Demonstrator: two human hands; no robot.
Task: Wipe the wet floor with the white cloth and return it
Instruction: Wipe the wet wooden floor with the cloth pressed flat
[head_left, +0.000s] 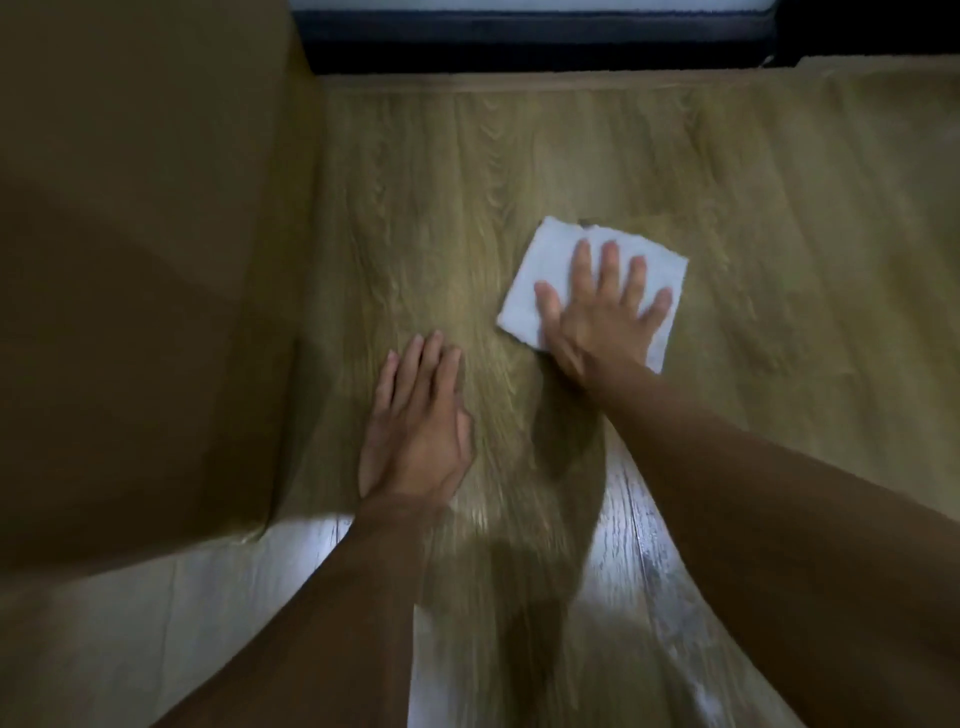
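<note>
A folded white cloth (540, 275) lies flat on the wood-grain floor (441, 208), right of centre. My right hand (597, 317) presses flat on top of it with the fingers spread, covering its lower right part. My left hand (415, 426) rests palm down on the bare floor, to the left of and nearer than the cloth, fingers together and holding nothing. A shiny, pale patch of floor (639, 566) shows between and below my forearms. The picture is blurred by motion.
A large brown flat-sided piece of furniture (145, 260) fills the left side and stands right beside my left hand. A dark base of another furniture piece (535, 41) runs along the far edge of the floor. Bare floor stretches to the right.
</note>
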